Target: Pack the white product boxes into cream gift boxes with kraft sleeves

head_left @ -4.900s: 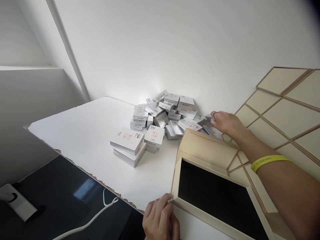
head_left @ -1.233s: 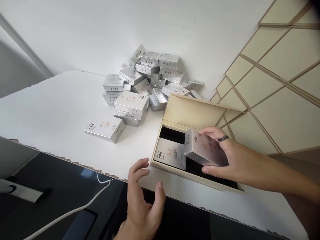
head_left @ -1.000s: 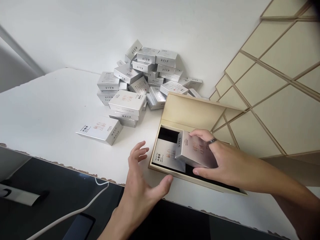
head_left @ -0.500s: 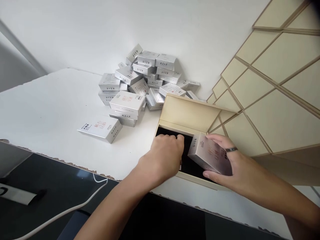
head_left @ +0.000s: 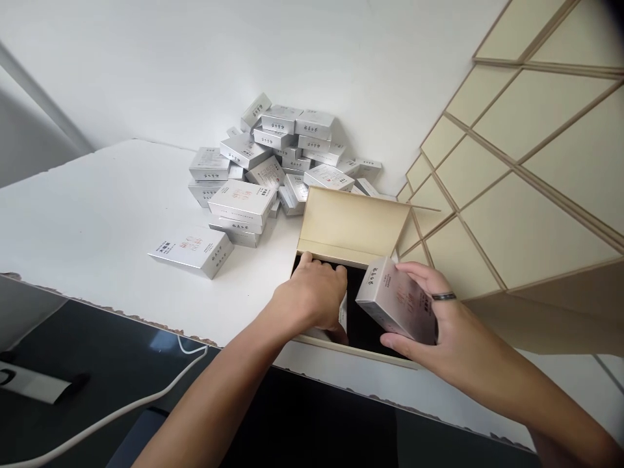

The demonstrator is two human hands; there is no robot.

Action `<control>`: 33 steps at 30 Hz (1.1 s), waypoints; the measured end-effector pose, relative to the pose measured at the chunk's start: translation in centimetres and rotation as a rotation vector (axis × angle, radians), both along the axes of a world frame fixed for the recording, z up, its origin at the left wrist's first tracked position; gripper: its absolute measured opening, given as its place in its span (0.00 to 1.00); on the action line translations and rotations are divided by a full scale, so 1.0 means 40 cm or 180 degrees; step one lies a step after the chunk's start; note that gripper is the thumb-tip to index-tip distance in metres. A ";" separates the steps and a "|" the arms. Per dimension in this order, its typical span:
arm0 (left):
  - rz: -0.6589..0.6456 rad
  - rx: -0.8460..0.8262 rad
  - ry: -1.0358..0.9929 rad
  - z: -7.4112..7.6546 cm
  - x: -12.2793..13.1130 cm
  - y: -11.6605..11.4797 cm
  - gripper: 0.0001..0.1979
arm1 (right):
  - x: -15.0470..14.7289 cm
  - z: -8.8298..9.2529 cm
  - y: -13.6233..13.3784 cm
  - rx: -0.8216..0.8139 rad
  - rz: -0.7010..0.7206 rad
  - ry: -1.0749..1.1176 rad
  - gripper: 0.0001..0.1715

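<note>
From my end, the bottom edge cuts off a dark object (head_left: 139,439) that I can't identify. I see the left hand (head_left: 312,296) palm down in the open beige case (head_left: 361,352); it hides most of a white carton (head_left: 343,316), and I can't tell whether its fingers grip it. The right hand (head_left: 439,312) grasps a silver carton (head_left: 400,302), tilted over the case's black interior, its right end covered by the palm. Farther back, the raised lid (head_left: 351,224) blocks part of a jumbled pile of cartons (head_left: 287,149), their print too small to read. Beige boxes (head_left: 556,117) run off my right edge.
</note>
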State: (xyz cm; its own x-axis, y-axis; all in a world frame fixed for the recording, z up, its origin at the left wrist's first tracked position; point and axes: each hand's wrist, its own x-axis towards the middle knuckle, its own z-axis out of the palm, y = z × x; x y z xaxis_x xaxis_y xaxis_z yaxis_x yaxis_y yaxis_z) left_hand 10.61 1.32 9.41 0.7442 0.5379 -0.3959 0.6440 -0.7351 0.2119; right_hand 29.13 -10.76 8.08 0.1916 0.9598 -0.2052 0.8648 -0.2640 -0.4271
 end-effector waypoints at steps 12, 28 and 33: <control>0.1750 0.0455 -0.2318 -0.025 -0.083 -0.100 0.04 | -0.007 -0.010 -0.033 0.0700 -0.0417 0.0574 0.55; -0.0405 0.0012 -0.1470 -0.070 -0.098 -0.099 0.46 | -0.022 -0.018 -0.004 0.1009 -0.0426 0.1066 0.53; -0.0303 0.0005 -0.1071 -0.079 -0.078 -0.106 0.33 | -0.022 -0.022 -0.014 0.0880 -0.0456 0.1060 0.53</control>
